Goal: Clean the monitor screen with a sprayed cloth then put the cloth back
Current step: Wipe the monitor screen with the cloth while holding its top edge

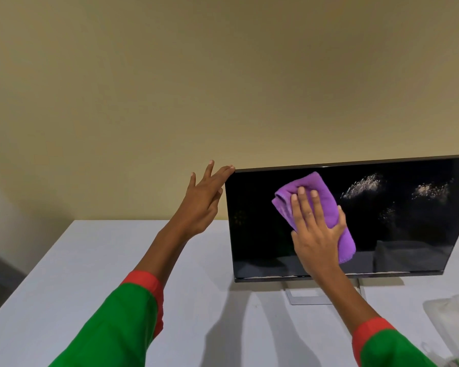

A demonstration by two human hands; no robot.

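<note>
A black monitor (398, 234) stands on a white table, its screen dark with pale spray speckles at the upper right. My right hand (316, 229) presses a folded purple cloth (326, 197) flat against the left half of the screen. My left hand (204, 200) is at the monitor's upper left corner, fingers spread, fingertips touching the top edge, holding nothing.
The white table (90, 274) runs from left to right under the monitor. The monitor's stand (310, 296) sits on it below the screen. A clear plastic container (451, 311) lies at the right edge. A beige wall fills the background.
</note>
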